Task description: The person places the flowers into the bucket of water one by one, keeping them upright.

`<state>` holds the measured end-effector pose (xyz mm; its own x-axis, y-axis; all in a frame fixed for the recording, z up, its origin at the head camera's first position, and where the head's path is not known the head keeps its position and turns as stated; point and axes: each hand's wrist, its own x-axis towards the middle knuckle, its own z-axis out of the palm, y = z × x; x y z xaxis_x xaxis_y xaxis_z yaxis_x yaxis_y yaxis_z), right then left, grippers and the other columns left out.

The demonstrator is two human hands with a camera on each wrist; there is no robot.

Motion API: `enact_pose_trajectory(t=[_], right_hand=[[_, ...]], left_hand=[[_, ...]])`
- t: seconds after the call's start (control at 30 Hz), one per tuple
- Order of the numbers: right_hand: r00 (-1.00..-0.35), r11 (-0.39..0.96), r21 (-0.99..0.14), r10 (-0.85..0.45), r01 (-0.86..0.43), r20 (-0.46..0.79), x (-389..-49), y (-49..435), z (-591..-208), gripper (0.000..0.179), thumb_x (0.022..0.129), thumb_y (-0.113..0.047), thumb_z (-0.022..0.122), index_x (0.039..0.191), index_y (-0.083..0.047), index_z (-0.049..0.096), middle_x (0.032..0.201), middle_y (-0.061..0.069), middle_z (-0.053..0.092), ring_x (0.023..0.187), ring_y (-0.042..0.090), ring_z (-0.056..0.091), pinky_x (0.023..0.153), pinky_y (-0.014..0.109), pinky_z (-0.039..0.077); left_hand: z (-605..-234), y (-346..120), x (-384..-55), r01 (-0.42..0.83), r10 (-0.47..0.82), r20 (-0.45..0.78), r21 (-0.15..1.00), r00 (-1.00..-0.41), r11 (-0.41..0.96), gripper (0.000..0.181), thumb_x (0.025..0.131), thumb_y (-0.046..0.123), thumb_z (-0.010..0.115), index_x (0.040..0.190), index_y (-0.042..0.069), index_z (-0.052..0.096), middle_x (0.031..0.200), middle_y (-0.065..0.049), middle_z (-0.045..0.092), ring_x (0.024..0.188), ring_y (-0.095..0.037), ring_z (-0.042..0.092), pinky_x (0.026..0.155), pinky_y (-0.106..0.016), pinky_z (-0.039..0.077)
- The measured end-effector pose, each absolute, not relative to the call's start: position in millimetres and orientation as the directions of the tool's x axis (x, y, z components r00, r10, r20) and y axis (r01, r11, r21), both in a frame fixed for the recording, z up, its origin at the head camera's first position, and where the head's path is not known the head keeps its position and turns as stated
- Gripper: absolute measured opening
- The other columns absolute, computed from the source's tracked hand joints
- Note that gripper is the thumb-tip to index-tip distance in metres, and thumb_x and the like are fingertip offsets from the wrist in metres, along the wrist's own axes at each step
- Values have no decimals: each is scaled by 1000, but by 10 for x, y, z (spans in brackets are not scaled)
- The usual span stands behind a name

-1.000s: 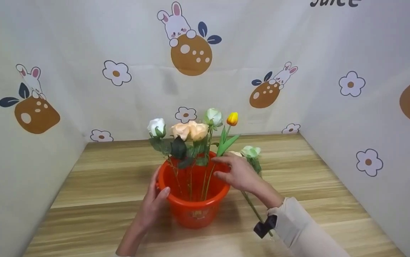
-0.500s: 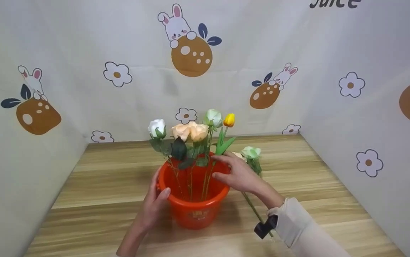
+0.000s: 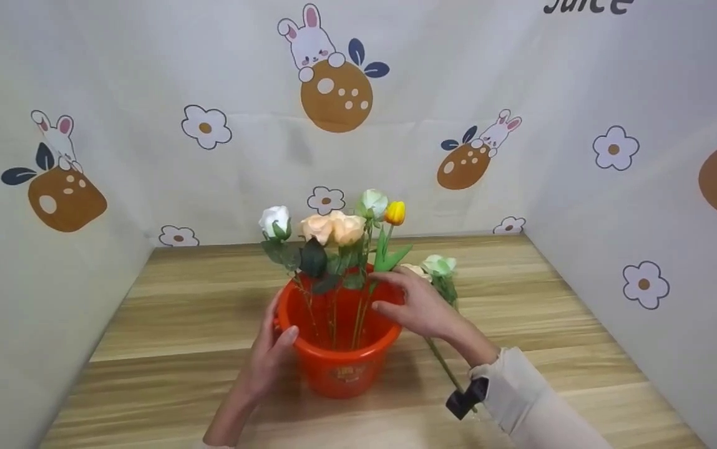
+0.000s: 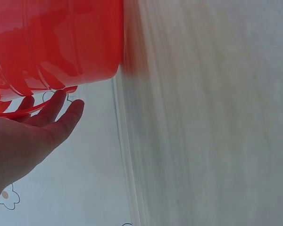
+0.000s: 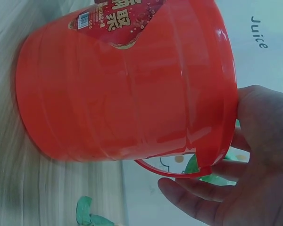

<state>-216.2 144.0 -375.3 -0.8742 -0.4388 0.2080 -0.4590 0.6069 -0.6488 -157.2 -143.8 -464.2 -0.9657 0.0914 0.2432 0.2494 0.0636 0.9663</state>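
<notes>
A red bucket [image 3: 341, 374] stands on the wooden table, with several artificial flowers upright in it. They include a white rose [image 3: 275, 222], peach roses [image 3: 346, 229], a pale green rose [image 3: 373, 202] and a yellow-orange tulip [image 3: 395, 213]. My left hand [image 3: 269, 352] grips the bucket's left side, thumb over the rim. In the left wrist view its fingers [image 4: 66, 120] lie by the bucket's handle. My right hand [image 3: 417, 302] is over the right rim, thumb and index finger apart, with the index fingertip right at the tulip's stem. Its other fingers [image 5: 193, 193] extend outside the bucket near the handle.
Right of the bucket, another pale green rose [image 3: 439, 266] and a peach flower [image 3: 417, 271] lie on the table [image 3: 545, 349], partly behind my right hand and forearm. A cloth backdrop [image 3: 252, 81] printed with rabbits and flowers encloses the table's back and sides.
The tulip's head has shifted left and slightly down, closer to the pale green rose. Both hands and the bucket have stayed nearly still.
</notes>
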Motion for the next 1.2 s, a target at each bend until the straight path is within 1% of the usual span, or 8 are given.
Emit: enact_pose_trajectory(t=[0.13,0.27,0.37,0.53,0.7,0.87,1.03,1.2], right_hand=[[-886,585,-683,-410,-437,217,-2154,1461,-3751,49,96,-20,75,145,-19,65,140,10,64,124,30,63,101,52,59],[-882,578,-680,-404,-451,241,-2146,1505,-3739,48,96,-19,74,144,-19,66,141,11,64,121,31,65,97,50,61],[-875,570,-674,-405,-470,267,-2143,1555,-3735,46,96,-19,74,142,-17,68,144,11,64,121,34,66,98,52,60],[-862,507,-708,-401,-491,311,-2148,1667,-3758,41,98,-15,73,139,-13,70,142,12,67,124,35,67,101,52,59],[-866,456,-750,-383,-480,321,-2154,1783,-3818,38,99,-15,74,136,-11,72,135,13,70,114,33,72,92,40,64],[-899,498,-751,-300,-434,320,-2144,1914,-3851,34,97,-15,76,130,-9,75,127,14,74,101,27,75,81,29,64],[-916,560,-724,-247,-402,317,-2180,2109,-3919,33,96,-13,77,129,-10,76,121,12,77,101,28,74,87,38,62],[-933,625,-693,-220,-360,285,-2222,2344,-4032,32,96,-13,75,128,-9,76,113,11,79,103,30,73,83,36,60]], left_hand=[[-4645,-1433,-1575,242,98,236,968,-967,60,71,108,26,51,170,28,17,173,-13,27,154,-44,37,122,-61,39],[-4651,-1442,-1584,258,107,251,964,-962,58,72,107,24,51,170,22,16,173,-15,27,153,-46,38,121,-62,39],[-4648,-1450,-1594,275,114,268,960,-957,53,73,106,21,51,170,19,16,173,-16,25,153,-47,37,121,-63,39],[-4636,-1453,-1597,259,118,252,964,-961,52,73,106,23,52,170,24,16,175,-12,23,156,-44,34,123,-61,37],[-4650,-1456,-1579,237,107,230,970,-967,58,73,107,24,52,170,26,16,175,-11,24,156,-43,34,123,-62,36],[-4655,-1458,-1573,227,104,220,972,-970,62,72,107,25,52,170,28,16,175,-8,25,157,-42,34,123,-62,36],[-4657,-1455,-1575,237,106,230,970,-967,57,72,107,24,52,170,28,16,174,-8,25,157,-41,35,123,-61,37],[-4652,-1455,-1568,249,105,242,966,-965,61,72,107,23,52,170,26,17,174,-10,26,155,-43,36,122,-61,38]])
